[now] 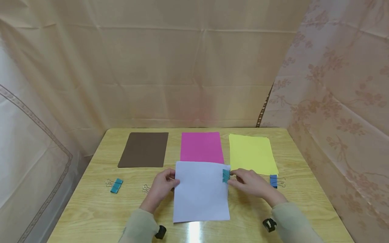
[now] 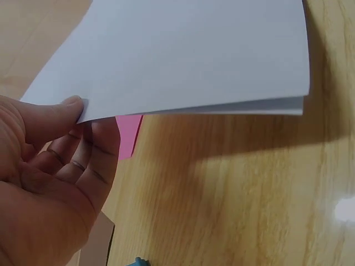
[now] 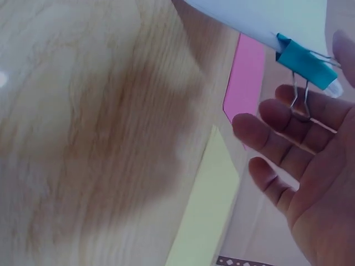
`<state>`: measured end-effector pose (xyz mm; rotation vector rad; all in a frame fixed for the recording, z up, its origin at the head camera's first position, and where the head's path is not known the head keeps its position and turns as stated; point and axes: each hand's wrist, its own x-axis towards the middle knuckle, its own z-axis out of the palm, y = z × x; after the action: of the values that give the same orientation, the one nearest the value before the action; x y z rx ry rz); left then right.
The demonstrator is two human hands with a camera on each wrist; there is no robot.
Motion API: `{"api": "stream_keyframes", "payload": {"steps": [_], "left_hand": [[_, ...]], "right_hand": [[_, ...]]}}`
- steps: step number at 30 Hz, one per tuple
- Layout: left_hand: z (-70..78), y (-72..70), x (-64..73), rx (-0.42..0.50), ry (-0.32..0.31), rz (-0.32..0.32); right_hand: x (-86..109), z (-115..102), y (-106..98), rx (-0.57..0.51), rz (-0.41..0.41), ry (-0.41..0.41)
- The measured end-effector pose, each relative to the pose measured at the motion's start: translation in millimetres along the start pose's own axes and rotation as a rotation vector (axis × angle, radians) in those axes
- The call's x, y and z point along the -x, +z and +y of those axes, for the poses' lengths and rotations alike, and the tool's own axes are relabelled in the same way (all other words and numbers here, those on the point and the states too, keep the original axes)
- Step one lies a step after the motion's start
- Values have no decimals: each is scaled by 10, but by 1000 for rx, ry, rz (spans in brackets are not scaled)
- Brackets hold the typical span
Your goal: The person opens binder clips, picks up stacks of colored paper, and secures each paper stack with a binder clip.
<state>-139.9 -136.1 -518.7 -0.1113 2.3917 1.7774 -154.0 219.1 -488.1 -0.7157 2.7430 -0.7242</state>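
White paper (image 1: 199, 195), in more than one sheet, is seen in the head view to be held above the counter (image 1: 91, 216), its far edge hiding the near edge of the magenta paper (image 1: 201, 146). By the left hand (image 1: 162, 186) its left edge is gripped; a teal binder clip (image 1: 226, 176) is seated on the right edge near the far corner, with the right hand (image 1: 251, 184) placed at its handles. The white paper is judged light and limp, liable to sag or crease; its side edges are considered the soundest places of hold, with little pressure called for.

In the left wrist view, a narrow pinch is recorded: the thumb laid on top, the fingers folded beneath. The sheets are found slightly parted near a free corner, so slipping of one against another is judged possible.

In the right wrist view, the clip is found on the paper's edge, its wire handles held between thumb and fingers; the other fingers are loosely spread. The clip is judged stiff and springy, best taken by the handle ends. How hard the handles are pressed cannot be told.
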Motion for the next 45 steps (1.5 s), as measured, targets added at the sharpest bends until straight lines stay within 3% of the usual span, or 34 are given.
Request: {"api": "stream_keyframes", "payload": {"steps": [10, 38, 45], "left_hand": [[-44, 6, -1, -67, -60, -21], [-186, 116, 18, -170, 21, 20], [-185, 131, 35, -188, -13, 6]], "right_hand": [[-26, -42, 78, -9, -35, 95], [-27, 70, 215, 9, -17, 115], [0, 77, 192, 24, -2, 125]]}}
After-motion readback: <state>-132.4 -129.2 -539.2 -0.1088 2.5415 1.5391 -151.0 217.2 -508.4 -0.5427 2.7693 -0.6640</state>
